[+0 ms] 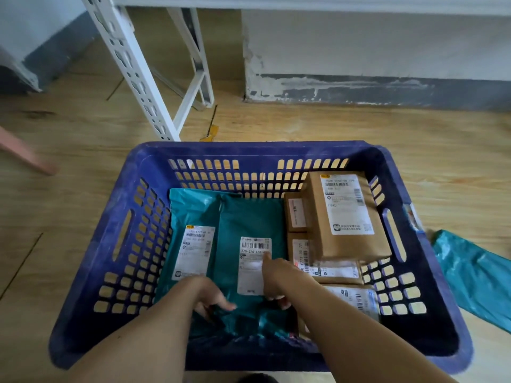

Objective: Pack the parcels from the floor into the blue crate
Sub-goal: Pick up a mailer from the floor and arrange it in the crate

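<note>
Wooden floor [69, 134], scuffed wall [359, 51], blue crate [249, 149], left hand [211, 295] and right hand [279, 277] fingers gripping teal mailer [249, 222].

The scene is lit by soft, even light, with the wooden floor [83, 134] shown brightest and the inside of the blue crate [91, 244] left dimmer. A deep shadow is thrown along the crate's near wall, where the folds of the teal parcel [249, 222] are lost in darkness. Straight lines are bowed toward the frame edges by the wide lens. A pink object [25, 153] at the left is smeared by blur, and the small print on the white label [249, 277] is rendered soft and partly washed out
</note>
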